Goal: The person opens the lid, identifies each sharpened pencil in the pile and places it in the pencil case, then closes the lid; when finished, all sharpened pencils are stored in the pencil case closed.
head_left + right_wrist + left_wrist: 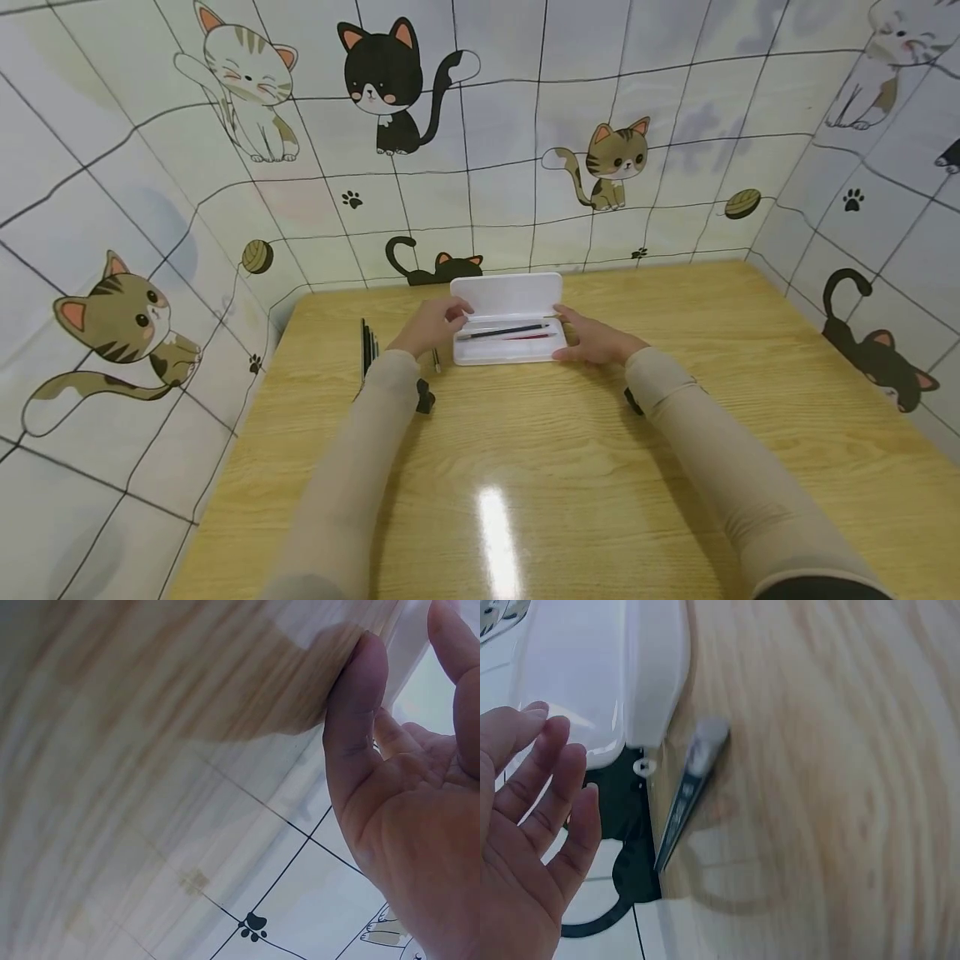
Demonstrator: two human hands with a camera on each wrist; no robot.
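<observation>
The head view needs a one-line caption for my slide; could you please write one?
Both hands, left hand and right hand, rest at an open white pencil case holding two pens on a wooden table.

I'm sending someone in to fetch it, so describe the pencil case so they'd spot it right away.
On the wooden table, look near the far edge by the cat-patterned wall. The pencil case is white, lies open between both hands and holds a black and a red pen, unlike the loose dark pens further left.

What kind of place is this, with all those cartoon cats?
Probably a small desk booth set up for recording: a wooden table boxed in by cat-print panels, with an open white pencil case between the person's hands.
</observation>
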